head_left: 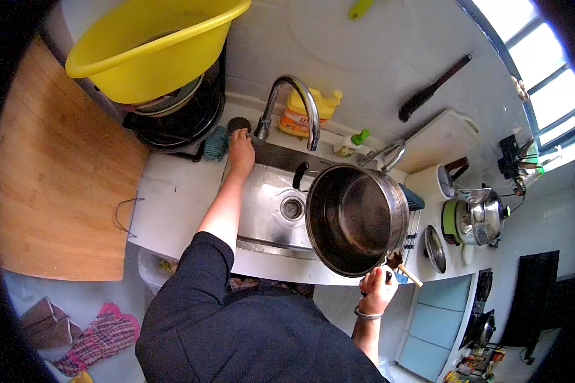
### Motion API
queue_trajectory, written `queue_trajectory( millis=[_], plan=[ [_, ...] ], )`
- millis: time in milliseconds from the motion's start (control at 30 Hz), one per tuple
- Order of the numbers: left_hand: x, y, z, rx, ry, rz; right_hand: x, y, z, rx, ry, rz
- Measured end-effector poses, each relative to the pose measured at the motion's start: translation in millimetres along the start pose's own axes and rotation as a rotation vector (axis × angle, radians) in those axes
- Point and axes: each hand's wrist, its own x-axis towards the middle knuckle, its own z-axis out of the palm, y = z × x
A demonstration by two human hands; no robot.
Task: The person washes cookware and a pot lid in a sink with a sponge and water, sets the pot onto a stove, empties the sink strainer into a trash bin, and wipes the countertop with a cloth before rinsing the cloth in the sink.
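Observation:
My right hand (378,290) is closed around one side handle of a large metal pot (358,217). The pot is tilted, with its dark inside facing me, over the right part of the steel sink (262,195). Its other black handle (300,175) points toward the back of the sink. My left hand (241,153) reaches to the base of the curved chrome faucet (313,108), its fingers closed at the side lever. Beside that hand lie a teal cloth (216,143) and a dark round drain lid (239,124). No water stream shows under the spout.
A yellow basin (166,54) sits on the stove at left, next to a wooden board (64,172). Behind the sink stand a yellow jug (300,118) and a green-topped bottle (351,143). A pot lid (435,249) and a green-sided cooker (452,222) are at right.

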Motion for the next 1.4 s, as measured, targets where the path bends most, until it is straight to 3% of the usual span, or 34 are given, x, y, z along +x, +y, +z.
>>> queue_trajectory(
  millis=[133,333,400,467,500,567,667,733,867,1000,1067,1200,1267,1300,1367,1400],
  plan=[
    [-7,-5,3,0.009,-0.052,-0.021,2,4,-3,-0.004,-0.025,0.002],
    [-26,19,8,0.043,0.121,0.056,4,3,6,0.019,-0.044,0.006],
    [-37,33,16,-0.191,0.107,0.081,6,4,9,0.037,-0.044,0.023],
    [-45,52,28,-0.499,-0.060,-0.072,7,4,14,0.037,-0.033,0.024],
    [-47,60,33,-0.769,-0.258,-0.233,8,4,16,0.037,-0.022,0.025],
    [-54,79,42,-0.959,-0.412,-0.277,9,6,17,0.045,-0.045,0.015],
    [-45,93,42,-0.965,-0.431,-0.362,12,8,19,0.098,-0.060,0.016],
    [-32,96,46,-0.947,-0.571,-0.461,15,5,21,0.128,-0.044,0.039],
    [-18,99,43,-1.037,-0.810,-0.225,22,-1,24,0.216,-0.005,0.085],
    [-19,94,55,-0.956,-0.825,-0.363,21,1,30,0.181,-0.006,0.118],
    [-21,92,69,-0.802,-0.735,-0.685,21,2,34,0.172,0.006,0.128],
    [-29,91,69,-0.881,-0.690,-0.569,22,6,37,0.145,0.030,0.122],
    [-33,94,70,-0.842,-0.489,-0.518,19,9,40,0.143,0.040,0.109],
    [-38,91,71,-0.839,-0.489,-0.518,17,11,41,0.110,0.041,0.084],
    [-52,86,74,-0.977,-0.342,-0.643,17,11,42,0.078,0.043,0.059],
    [-57,78,68,-0.829,-0.478,-0.785,19,10,43,0.179,0.062,0.050]
  ],
)
